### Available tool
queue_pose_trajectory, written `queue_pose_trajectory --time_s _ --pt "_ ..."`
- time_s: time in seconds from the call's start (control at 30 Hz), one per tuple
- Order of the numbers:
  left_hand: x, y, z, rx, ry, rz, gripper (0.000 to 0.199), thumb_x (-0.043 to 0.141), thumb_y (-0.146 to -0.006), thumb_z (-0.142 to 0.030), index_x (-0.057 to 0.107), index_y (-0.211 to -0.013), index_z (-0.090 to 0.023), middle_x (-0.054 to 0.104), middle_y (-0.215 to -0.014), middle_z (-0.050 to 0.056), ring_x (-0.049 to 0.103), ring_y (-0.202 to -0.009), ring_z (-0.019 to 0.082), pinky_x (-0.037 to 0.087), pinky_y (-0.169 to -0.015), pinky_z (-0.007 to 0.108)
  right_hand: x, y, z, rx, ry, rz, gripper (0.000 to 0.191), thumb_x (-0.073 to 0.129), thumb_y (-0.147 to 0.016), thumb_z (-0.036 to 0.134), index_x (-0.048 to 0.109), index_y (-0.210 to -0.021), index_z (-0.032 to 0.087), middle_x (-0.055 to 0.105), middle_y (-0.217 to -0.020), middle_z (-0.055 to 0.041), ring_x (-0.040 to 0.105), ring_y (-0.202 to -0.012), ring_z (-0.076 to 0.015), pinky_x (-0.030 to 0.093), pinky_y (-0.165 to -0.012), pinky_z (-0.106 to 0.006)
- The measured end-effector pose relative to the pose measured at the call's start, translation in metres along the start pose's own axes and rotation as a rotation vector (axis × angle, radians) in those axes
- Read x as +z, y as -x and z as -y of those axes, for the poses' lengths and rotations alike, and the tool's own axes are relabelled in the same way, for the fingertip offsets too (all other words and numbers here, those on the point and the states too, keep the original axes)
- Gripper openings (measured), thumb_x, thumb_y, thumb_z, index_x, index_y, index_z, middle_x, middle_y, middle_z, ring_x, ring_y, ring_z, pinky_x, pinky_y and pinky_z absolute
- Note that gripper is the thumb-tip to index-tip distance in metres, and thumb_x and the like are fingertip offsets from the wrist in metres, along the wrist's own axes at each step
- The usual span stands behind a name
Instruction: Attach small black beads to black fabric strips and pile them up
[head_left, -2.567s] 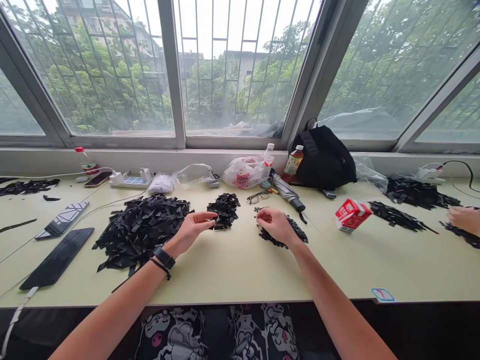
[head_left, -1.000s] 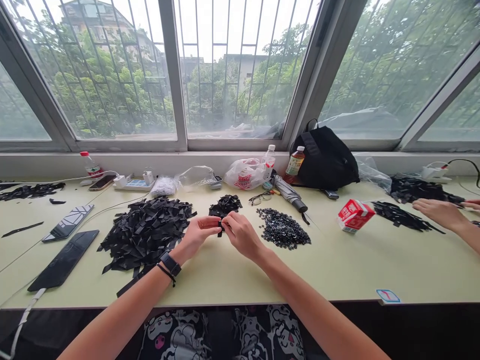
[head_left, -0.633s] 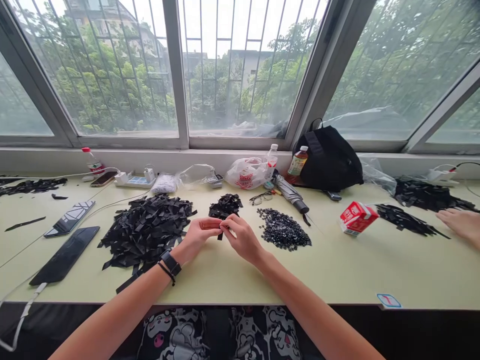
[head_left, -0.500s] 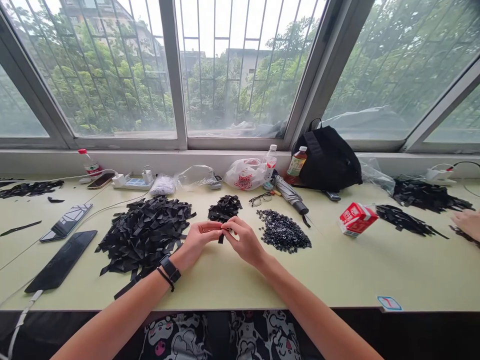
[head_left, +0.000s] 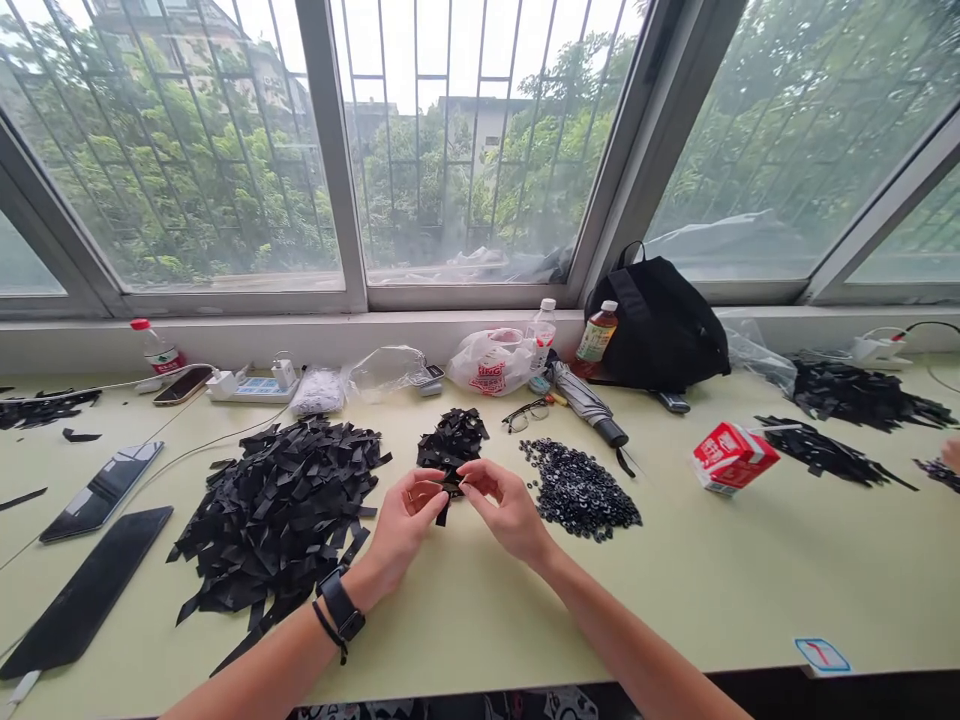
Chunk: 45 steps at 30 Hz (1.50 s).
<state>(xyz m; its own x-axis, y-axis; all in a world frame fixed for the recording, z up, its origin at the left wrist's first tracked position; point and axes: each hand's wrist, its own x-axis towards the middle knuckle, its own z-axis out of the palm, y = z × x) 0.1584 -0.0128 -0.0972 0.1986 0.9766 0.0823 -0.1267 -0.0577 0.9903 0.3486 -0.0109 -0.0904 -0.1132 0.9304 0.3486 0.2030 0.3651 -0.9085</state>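
My left hand [head_left: 405, 515] and my right hand [head_left: 506, 510] meet above the pale green table [head_left: 750, 590]. Their fingertips pinch a short black strip [head_left: 444, 513], partly hidden by my fingers, with a small dark piece at its top. Just behind them lies a small heap of folded black pieces [head_left: 452, 440]. A large pile of black ribbon strips [head_left: 277, 510] sits left of my left hand. A heap of small dark rings [head_left: 577, 488] sits right of my right hand.
A co-worker's hand [head_left: 952, 455] shows at the far right edge, near more black strips [head_left: 859, 395]. A red-and-white carton [head_left: 731, 458], glasses [head_left: 525, 415], a folded umbrella [head_left: 589, 405], a black bag [head_left: 656, 325] and bottles stand along the window. Dark flat panels [head_left: 86, 590] lie at left.
My hands, apart over the table at first, have come together on the black strip. My right hand has left the rings. The view has tilted lower, and the co-worker's hand has moved right.
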Motion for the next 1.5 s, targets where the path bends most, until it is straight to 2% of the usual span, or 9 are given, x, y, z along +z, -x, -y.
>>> queue_pose_trajectory --time_s 0.13,0.3,0.5,0.87,1.03,1.3,1.5 --pt "0.004 0.0 0.001 0.063 -0.045 -0.028 0.03 0.077 -0.086 -0.038 0.069 -0.109 -0.02 0.072 -0.1 0.007 0.069 -0.096 0.022 0.054 -0.085 0.032 0.008 0.004 -0.004 0.124 -0.139 0.03 0.016 0.071 -0.089 0.035 0.074 -0.094 0.021 0.073 -0.085 -0.0038 0.069 -0.079 -0.0202 0.058 -0.078 -0.036" --pt "0.004 0.003 0.001 0.068 -0.052 0.031 0.027 0.071 -0.091 -0.037 0.066 -0.112 -0.021 0.072 -0.101 0.006 0.07 -0.097 0.022 0.055 -0.089 0.034 0.023 0.009 -0.003 0.081 -0.106 -0.066 0.014 0.07 -0.089 0.033 0.076 -0.092 0.021 0.073 -0.093 -0.0064 0.07 -0.084 -0.0212 0.059 -0.079 -0.036" --pt "-0.003 0.004 0.002 0.075 -0.079 0.039 0.023 0.064 -0.097 -0.037 0.065 -0.115 -0.023 0.073 -0.107 0.007 0.07 -0.102 0.022 0.054 -0.092 0.034 0.034 0.012 -0.001 0.094 -0.115 -0.093 0.015 0.069 -0.091 0.034 0.073 -0.099 0.022 0.074 -0.092 -0.0068 0.07 -0.083 -0.0223 0.059 -0.078 -0.038" --pt "-0.008 0.002 0.006 0.059 -0.036 0.025 0.026 0.072 -0.092 -0.035 0.068 -0.114 -0.023 0.074 -0.101 0.006 0.071 -0.099 0.022 0.055 -0.093 0.035 0.035 0.012 -0.002 0.167 -0.162 -0.108 0.02 0.074 -0.088 0.041 0.07 -0.093 0.022 0.073 -0.087 -0.0058 0.068 -0.08 -0.0223 0.059 -0.076 -0.037" --pt "-0.005 0.0 0.004 0.054 -0.019 0.007 0.024 0.074 -0.09 -0.036 0.069 -0.108 -0.022 0.074 -0.099 0.006 0.071 -0.095 0.022 0.056 -0.087 0.034 0.033 0.009 -0.005 0.174 -0.212 -0.081 0.021 0.075 -0.087 0.041 0.069 -0.092 0.022 0.072 -0.087 -0.0049 0.069 -0.079 -0.0212 0.059 -0.076 -0.037" --pt "0.001 -0.001 0.003 0.074 -0.022 -0.024 0.022 0.076 -0.089 -0.037 0.071 -0.102 -0.021 0.076 -0.095 0.007 0.071 -0.088 0.022 0.058 -0.081 0.035 0.024 0.005 -0.003 0.219 -0.337 -0.027 0.025 0.079 -0.084 0.041 0.068 -0.096 0.023 0.072 -0.087 -0.0036 0.07 -0.077 -0.0205 0.061 -0.078 -0.039" --pt "0.002 -0.003 0.006 0.114 -0.035 -0.011 0.02 0.076 -0.089 -0.034 0.072 -0.104 -0.021 0.076 -0.096 0.007 0.071 -0.091 0.022 0.059 -0.085 0.035 0.018 0.005 0.001 0.217 -0.371 -0.011 0.023 0.08 -0.084 0.038 0.067 -0.096 0.023 0.071 -0.087 -0.003 0.069 -0.077 -0.0187 0.06 -0.078 -0.037"
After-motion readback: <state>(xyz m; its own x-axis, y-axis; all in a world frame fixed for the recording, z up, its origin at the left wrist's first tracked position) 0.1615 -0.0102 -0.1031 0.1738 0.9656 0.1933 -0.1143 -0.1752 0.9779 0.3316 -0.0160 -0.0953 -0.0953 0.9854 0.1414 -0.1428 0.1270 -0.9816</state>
